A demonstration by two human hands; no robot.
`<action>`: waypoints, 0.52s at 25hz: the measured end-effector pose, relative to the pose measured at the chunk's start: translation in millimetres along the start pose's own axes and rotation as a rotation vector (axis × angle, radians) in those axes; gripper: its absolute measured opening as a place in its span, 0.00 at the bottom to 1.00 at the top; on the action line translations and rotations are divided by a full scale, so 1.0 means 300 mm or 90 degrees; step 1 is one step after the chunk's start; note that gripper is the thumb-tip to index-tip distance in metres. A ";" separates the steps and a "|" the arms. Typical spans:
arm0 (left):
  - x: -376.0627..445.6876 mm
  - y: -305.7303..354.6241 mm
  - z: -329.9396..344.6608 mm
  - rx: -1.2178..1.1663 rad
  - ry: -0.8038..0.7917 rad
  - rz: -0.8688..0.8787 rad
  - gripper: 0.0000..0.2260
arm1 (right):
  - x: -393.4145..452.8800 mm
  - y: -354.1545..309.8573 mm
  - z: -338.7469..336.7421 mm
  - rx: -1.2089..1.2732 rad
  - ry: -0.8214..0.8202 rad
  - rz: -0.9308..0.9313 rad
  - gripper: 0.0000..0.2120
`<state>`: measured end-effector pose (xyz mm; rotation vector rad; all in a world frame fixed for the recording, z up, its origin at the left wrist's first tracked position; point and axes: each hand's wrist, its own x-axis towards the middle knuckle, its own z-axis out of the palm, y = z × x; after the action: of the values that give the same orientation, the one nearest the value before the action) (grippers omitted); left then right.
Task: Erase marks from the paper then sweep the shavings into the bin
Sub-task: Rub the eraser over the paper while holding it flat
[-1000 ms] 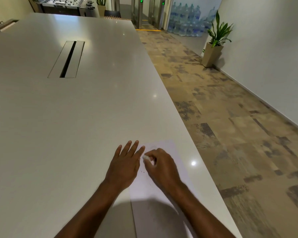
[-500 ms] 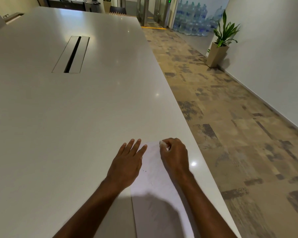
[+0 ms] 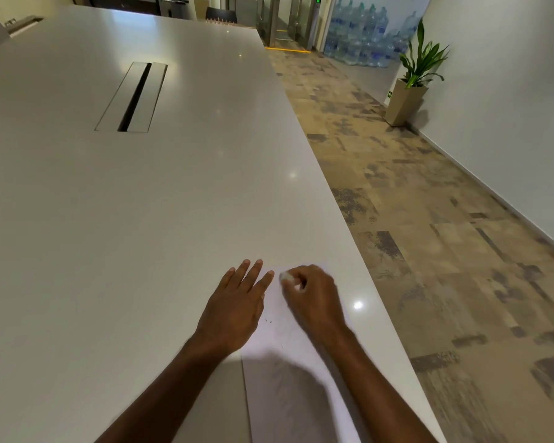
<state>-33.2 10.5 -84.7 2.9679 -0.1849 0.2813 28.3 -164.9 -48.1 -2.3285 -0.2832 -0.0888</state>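
While the left hand lies flat with straight fingers on the paper's left edge, low in the frame's centre, the right hand pinches a white eraser against the sheet's upper end. Tiny dark shavings dot the paper on the white bench. No writing is legible.

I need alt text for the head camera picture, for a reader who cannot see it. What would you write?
A person's right hand pinches a small white eraser against a sheet of paper near the right edge of a long white table, while the left hand lies flat, holding the sheet's left side. A few dark specks lie on the paper; no bin is in view.
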 end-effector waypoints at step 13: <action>0.004 0.008 -0.008 0.013 0.020 -0.004 0.22 | 0.009 -0.026 0.003 0.010 -0.019 -0.010 0.11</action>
<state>-32.9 8.4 -81.7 2.9808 -0.1687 0.3316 29.2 -158.3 -42.9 -2.3144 -0.3155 -0.0601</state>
